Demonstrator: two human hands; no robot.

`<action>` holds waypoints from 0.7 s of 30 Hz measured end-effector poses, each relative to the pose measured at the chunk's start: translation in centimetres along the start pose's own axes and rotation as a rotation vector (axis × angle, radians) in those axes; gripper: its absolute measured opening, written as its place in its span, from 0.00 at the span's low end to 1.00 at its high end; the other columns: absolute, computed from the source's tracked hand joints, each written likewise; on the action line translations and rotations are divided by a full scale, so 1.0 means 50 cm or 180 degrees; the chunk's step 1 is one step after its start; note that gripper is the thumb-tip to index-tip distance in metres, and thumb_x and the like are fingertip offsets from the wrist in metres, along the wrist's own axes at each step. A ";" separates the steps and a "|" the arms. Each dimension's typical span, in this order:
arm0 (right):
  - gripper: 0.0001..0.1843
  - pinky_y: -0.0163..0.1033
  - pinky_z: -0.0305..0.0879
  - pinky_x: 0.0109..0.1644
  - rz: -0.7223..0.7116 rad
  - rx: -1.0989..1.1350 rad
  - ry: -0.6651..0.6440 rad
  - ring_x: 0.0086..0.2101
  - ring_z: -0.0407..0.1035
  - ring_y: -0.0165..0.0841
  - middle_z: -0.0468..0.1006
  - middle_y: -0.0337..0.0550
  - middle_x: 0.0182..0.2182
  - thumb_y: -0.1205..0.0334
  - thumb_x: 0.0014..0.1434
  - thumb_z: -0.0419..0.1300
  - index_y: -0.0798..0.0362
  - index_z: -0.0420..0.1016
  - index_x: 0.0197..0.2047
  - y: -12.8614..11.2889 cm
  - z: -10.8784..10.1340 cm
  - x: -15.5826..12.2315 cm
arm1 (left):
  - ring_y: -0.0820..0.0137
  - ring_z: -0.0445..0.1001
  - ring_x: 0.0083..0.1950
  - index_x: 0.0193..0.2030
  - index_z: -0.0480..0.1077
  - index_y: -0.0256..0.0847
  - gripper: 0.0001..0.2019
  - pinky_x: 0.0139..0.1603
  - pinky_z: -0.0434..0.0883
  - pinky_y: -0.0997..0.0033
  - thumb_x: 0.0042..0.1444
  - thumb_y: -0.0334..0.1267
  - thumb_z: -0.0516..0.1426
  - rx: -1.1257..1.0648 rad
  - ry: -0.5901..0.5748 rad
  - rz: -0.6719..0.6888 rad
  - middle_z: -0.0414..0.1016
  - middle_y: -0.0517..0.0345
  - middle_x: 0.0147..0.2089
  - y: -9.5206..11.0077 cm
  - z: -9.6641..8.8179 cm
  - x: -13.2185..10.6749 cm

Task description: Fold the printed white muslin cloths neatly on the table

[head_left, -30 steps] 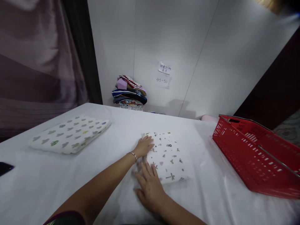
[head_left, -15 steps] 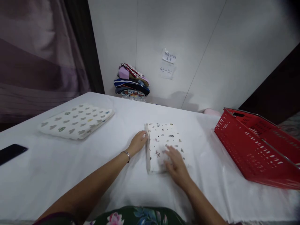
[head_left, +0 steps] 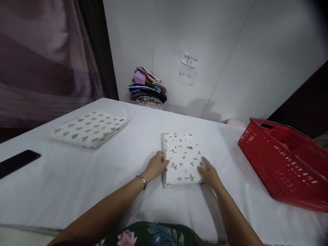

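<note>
In front of me lies a folded white cloth (head_left: 183, 157) printed with small palm trees and other little figures. My left hand (head_left: 156, 165), with a metal-banded watch or bracelet on its wrist, grips the cloth's left edge, thumb on top and fingers at the side. At the opposite edge, my right hand (head_left: 209, 173) has its thumb on the top face and its fingers along the right side. A second folded white cloth (head_left: 89, 128) with grey cloud shapes lies to the left, touched by neither hand.
A white sheet (head_left: 115, 171) covers the table. At far left lies a black phone-like slab (head_left: 20, 162). A red plastic basket (head_left: 279, 164) with metal handles stands at right. Beyond the table's back edge is a pile of folded fabrics (head_left: 148, 89) by the wall with paper notes (head_left: 187, 75).
My right hand has moved from the cloth's top face to its right edge. My left hand has slid nearer along the left edge, its thumb now on top.
</note>
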State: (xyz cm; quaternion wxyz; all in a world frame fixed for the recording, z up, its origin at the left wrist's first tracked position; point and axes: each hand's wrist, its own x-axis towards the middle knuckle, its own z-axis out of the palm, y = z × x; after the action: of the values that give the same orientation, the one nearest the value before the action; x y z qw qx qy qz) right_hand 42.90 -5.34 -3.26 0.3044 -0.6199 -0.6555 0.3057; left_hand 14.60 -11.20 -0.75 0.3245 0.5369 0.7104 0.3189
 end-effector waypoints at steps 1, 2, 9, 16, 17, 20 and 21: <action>0.35 0.50 0.60 0.57 -0.0025 0.0065 -0.0034 0.52 0.65 0.44 0.70 0.48 0.54 0.54 0.50 0.59 0.52 0.61 0.61 0.001 -0.001 0.000 | 0.66 0.72 0.37 0.54 0.60 0.39 0.24 0.35 0.64 0.70 0.52 0.45 0.55 0.0011 0.0027 0.0002 0.73 0.55 0.37 -0.002 0.002 0.001; 0.35 0.50 0.62 0.55 -0.0043 0.0122 -0.0059 0.51 0.66 0.44 0.71 0.48 0.53 0.54 0.50 0.59 0.52 0.60 0.61 0.002 -0.002 -0.002 | 0.66 0.72 0.37 0.54 0.60 0.39 0.23 0.35 0.64 0.71 0.52 0.44 0.54 -0.0013 0.0032 0.0001 0.73 0.55 0.37 -0.004 0.005 0.002; 0.31 0.52 0.59 0.58 -0.0664 -0.0848 0.0163 0.55 0.60 0.47 0.67 0.51 0.55 0.57 0.52 0.57 0.53 0.63 0.60 -0.014 -0.011 -0.015 | 0.69 0.72 0.34 0.53 0.59 0.40 0.23 0.31 0.63 0.73 0.51 0.43 0.56 -0.0278 -0.0047 -0.0127 0.72 0.56 0.37 -0.018 0.014 0.009; 0.27 0.52 0.49 0.63 -0.1882 -0.1015 -0.0590 0.61 0.50 0.41 0.59 0.49 0.61 0.57 0.60 0.50 0.54 0.60 0.61 -0.142 0.100 -0.043 | 0.71 0.71 0.31 0.49 0.61 0.39 0.20 0.29 0.63 0.74 0.50 0.41 0.57 -0.0324 0.0076 -0.0141 0.72 0.58 0.34 -0.020 0.019 0.014; 0.27 0.54 0.47 0.63 -0.1952 -0.1089 -0.0802 0.62 0.48 0.42 0.58 0.49 0.62 0.57 0.60 0.50 0.54 0.60 0.62 -0.156 0.120 -0.052 | 0.71 0.71 0.31 0.48 0.61 0.39 0.20 0.29 0.64 0.74 0.49 0.41 0.57 -0.0336 0.0102 -0.0136 0.72 0.58 0.34 -0.021 0.019 0.014; 0.26 0.56 0.41 0.64 -0.1960 -0.1327 -0.1223 0.63 0.45 0.42 0.55 0.49 0.63 0.58 0.62 0.49 0.53 0.59 0.62 -0.181 0.153 -0.074 | 0.72 0.71 0.29 0.46 0.62 0.39 0.18 0.28 0.64 0.75 0.49 0.42 0.57 -0.0482 0.0084 -0.0185 0.72 0.58 0.33 -0.024 0.017 0.015; 0.26 0.56 0.40 0.64 -0.1926 -0.1360 -0.1294 0.63 0.44 0.42 0.55 0.49 0.63 0.58 0.62 0.48 0.53 0.58 0.62 -0.186 0.155 -0.077 | 0.72 0.71 0.28 0.45 0.62 0.39 0.17 0.27 0.64 0.75 0.50 0.42 0.57 -0.0582 0.0029 -0.0234 0.72 0.58 0.33 -0.025 0.016 0.015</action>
State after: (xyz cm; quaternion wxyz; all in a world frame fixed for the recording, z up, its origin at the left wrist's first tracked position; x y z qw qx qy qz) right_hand 31.25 -9.77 -0.97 0.1095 -0.3757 -0.9033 0.1759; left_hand 14.39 -10.65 -2.33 0.3804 0.4772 0.6991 0.3727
